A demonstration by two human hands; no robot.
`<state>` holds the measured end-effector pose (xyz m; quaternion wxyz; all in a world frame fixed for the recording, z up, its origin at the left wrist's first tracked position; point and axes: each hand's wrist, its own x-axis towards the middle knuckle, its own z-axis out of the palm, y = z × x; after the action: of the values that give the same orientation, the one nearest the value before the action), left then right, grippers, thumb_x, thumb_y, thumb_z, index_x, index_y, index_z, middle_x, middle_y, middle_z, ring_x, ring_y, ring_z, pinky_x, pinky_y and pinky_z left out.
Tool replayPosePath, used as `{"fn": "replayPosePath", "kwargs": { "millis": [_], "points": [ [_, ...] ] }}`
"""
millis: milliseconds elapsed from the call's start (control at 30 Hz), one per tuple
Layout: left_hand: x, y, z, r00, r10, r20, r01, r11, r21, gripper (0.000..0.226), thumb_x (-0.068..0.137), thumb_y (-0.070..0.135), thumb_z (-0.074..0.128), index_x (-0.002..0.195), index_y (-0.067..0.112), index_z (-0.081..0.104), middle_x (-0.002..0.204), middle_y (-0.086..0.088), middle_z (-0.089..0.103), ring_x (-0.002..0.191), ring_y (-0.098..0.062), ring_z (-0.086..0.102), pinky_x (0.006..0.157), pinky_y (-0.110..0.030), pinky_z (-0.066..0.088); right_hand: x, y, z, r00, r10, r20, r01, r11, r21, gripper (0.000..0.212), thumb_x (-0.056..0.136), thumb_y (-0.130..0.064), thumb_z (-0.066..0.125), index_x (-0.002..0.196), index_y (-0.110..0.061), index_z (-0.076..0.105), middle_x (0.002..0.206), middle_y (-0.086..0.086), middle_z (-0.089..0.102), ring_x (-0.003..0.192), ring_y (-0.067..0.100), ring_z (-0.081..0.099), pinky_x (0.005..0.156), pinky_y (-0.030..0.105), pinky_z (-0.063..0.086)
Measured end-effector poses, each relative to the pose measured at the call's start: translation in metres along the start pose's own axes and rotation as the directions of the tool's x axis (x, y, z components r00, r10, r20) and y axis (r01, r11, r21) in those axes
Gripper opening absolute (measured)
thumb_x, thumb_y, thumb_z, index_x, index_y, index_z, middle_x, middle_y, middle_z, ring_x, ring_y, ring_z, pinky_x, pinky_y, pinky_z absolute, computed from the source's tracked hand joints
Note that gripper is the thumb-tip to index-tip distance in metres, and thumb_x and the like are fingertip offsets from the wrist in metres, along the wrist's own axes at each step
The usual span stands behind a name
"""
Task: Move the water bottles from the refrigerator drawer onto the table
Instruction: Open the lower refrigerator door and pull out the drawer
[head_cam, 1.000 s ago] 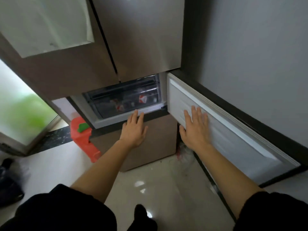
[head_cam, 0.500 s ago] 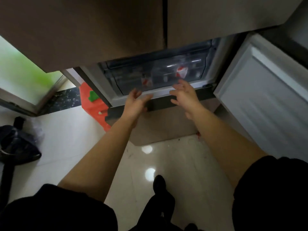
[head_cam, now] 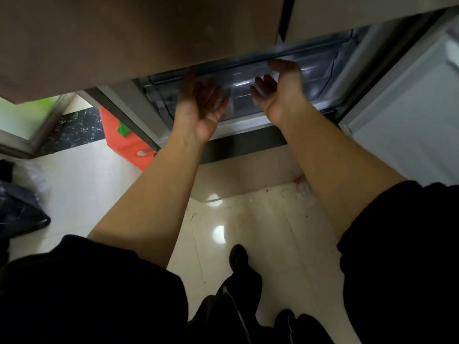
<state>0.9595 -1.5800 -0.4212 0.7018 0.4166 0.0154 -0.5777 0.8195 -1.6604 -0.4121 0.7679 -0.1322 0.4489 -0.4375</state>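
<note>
Water bottles cannot be made out behind the blurred, clear ribbed-plastic refrigerator drawer (head_cam: pixel 248 88) — its top is cut off by the brown metal upper doors (head_cam: pixel 139 33). Left hand (head_cam: pixel 201 108) and right hand (head_cam: pixel 280 90) reach toward its front, palms up, fingers spread — holding nothing.

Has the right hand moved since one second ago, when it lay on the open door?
Yes. The right hand has left the open door and gone left to the clear drawer, palm up beside the left hand.

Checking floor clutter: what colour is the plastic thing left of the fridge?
Orange-red plastic stool, green patch on top; head view.
</note>
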Motion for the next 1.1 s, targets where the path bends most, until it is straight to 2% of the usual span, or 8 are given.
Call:
{"fn": "replayPosePath", "kwargs": {
  "millis": [67,167,233,400,567,700,967,1100],
  "points": [
    [-0.003,-0.002,0.004,1.000,0.008,-0.014,-0.008,0.999,0.032,0.033,0.099,0.041,0.054,0.096,0.009,0.059,0.103,-0.012,0.064,0.098,-0.026,0.063,0.093,-0.048,0.054,0.000,0.001,0.006,1.000,0.004,0.014,-0.004,1.000,-0.009,0.009,0.091,-0.013,0.062,0.098,-0.016,0.057,0.121,0.017,0.055,0.109,0.032,0.060,0.093,0.047,0.055],
    [-0.005,-0.007,0.009,0.998,0.031,-0.060,-0.027,0.998,0.063,0.046,0.103,0.044,0.044,0.131,0.009,0.052,0.137,-0.013,0.057,0.123,-0.027,0.058,0.089,-0.042,0.054,0.000,-0.001,0.004,0.998,0.049,0.049,-0.048,0.998,-0.027,0.016,0.094,-0.016,0.062,0.109,-0.014,0.056,0.127,0.019,0.052,0.111,0.035,0.058,0.095,0.048,0.053],
    [-0.005,-0.007,0.013,0.995,0.050,-0.090,-0.042,0.995,0.094,0.051,0.103,0.042,0.042,0.143,0.010,0.043,0.143,-0.014,0.053,0.117,-0.025,0.061,0.092,-0.041,0.055,0.000,-0.005,-0.002,0.996,0.066,0.058,-0.064,0.997,-0.041,0.028,0.097,-0.019,0.060,0.123,-0.011,0.055,0.128,0.019,0.053,0.111,0.035,0.058,0.102,0.050,0.049],
    [-0.007,-0.018,0.010,0.983,0.076,-0.167,-0.048,0.986,0.163,0.040,0.106,0.033,0.039,0.143,0.016,0.043,0.142,-0.012,0.055,0.123,-0.025,0.060,0.095,-0.037,0.053,-0.007,0.003,-0.018,0.990,0.062,0.130,-0.065,0.998,0.016,0.034,0.103,-0.018,0.052,0.135,-0.013,0.046,0.127,0.017,0.057,0.116,0.040,0.062,0.104,0.053,0.047],
    [-0.027,-0.037,-0.010,0.972,0.118,-0.202,-0.082,0.980,0.179,0.048,0.103,0.036,0.048,0.138,0.004,0.046,0.118,-0.013,0.068,0.084,-0.014,0.073,0.076,-0.029,0.060,-0.025,0.016,-0.043,0.987,0.051,0.153,-0.057,0.998,0.037,0.039,0.102,-0.018,0.052,0.140,-0.010,0.045,0.135,0.017,0.056,0.116,0.032,0.064,0.101,0.043,0.052],
    [-0.061,-0.053,-0.014,0.964,0.109,-0.243,-0.067,0.982,0.178,0.044,0.103,0.033,0.047,0.134,0.002,0.048,0.101,-0.007,0.069,0.086,-0.015,0.073,0.075,-0.028,0.060,-0.049,0.023,-0.065,0.988,0.076,0.133,-0.078,0.997,0.013,0.022,0.100,-0.017,0.057,0.119,-0.006,0.056,0.107,0.011,0.065,0.108,0.028,0.067,0.084,0.035,0.057],
    [-0.131,-0.097,-0.034,0.952,0.117,-0.284,-0.061,0.979,0.196,0.046,0.103,0.033,0.047,0.122,-0.007,0.056,0.123,-0.019,0.065,0.105,-0.022,0.070,0.095,-0.039,0.056,-0.111,0.031,-0.115,0.988,0.118,0.102,-0.114,0.992,-0.047,0.046,0.094,-0.010,0.065,0.135,-0.007,0.045,0.109,0.011,0.063,0.100,0.022,0.066,0.080,0.026,0.058],
    [-0.156,-0.117,-0.046,0.945,0.139,-0.295,-0.079,0.975,0.206,0.034,0.103,0.031,0.049,0.108,0.000,0.059,0.116,-0.019,0.066,0.105,-0.024,0.070,0.094,-0.036,0.056,-0.131,0.042,-0.139,0.983,0.139,0.116,-0.128,0.987,-0.095,0.028,0.095,-0.008,0.063,0.119,-0.011,0.048,0.102,0.008,0.065,0.099,0.022,0.066,0.081,0.027,0.058]
  ]
}}
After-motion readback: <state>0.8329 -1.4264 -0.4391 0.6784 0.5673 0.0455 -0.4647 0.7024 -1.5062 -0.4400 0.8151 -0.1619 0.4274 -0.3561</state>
